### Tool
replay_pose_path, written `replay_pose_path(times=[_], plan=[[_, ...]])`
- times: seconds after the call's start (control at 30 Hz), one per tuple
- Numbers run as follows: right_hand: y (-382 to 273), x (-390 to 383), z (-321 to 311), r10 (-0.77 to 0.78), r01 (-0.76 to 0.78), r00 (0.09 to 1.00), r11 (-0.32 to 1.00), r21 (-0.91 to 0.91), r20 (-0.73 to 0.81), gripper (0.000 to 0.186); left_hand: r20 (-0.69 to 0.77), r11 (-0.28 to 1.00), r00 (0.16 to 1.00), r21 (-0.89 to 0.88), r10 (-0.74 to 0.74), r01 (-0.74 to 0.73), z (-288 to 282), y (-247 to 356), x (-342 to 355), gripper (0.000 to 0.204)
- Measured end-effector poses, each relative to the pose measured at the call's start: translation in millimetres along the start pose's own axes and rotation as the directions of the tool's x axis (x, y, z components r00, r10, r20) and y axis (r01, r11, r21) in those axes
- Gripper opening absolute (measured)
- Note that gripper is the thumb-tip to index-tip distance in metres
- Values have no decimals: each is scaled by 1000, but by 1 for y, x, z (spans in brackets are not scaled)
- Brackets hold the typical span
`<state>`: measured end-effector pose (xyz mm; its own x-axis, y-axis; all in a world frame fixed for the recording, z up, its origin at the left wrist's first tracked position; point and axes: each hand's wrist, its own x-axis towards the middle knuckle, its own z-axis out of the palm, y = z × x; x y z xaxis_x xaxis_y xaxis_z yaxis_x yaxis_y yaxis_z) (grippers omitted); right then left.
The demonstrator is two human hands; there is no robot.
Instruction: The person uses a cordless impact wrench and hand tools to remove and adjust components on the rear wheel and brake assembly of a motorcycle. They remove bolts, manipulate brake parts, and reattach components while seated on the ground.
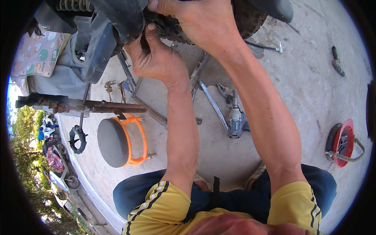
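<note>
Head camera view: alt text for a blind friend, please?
A person's left hand and right hand reach among dark vehicle parts beside a tyre. A power tool lies on the concrete below, an orange-framed stool left of it, a red container right.

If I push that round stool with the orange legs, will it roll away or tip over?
The stool would probably roll, since its orange frame seems to end in little casters. A gentle push likely won't tip it, because it looks low and wide. Its thick grey top might feel slightly squashy.

Forearms [182, 121] extend forward, left hand [158, 62] curled near the right hand [205, 23].
</note>
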<state>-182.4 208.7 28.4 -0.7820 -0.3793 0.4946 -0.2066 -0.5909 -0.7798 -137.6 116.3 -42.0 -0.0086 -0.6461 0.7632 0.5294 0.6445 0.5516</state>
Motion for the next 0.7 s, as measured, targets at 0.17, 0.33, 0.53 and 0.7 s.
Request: replay_pose_path(times=[0.17, 0.33, 0.53, 0.7], plan=[[-1, 3, -5, 50, -49, 997, 999, -19, 53, 9, 12, 997, 1000, 80, -8, 7, 1, 4, -1, 20], [-15, 1, -14, 68, -71, 990, 997, 18, 126, 15, -9, 996, 996, 20, -91, 91, -1, 8, 3, 19], [-12, 2, -25, 61, -65, 989, 998, 19, 137, 16, -16, 983, 990, 114, -140, 141, 1, 11, 0, 18], [-16, -1, -33, -8, 10, 991, 1000, -16, 132, 18, 11, 978, 987, 133, -161, 158, 2, 12, -2, 32]])
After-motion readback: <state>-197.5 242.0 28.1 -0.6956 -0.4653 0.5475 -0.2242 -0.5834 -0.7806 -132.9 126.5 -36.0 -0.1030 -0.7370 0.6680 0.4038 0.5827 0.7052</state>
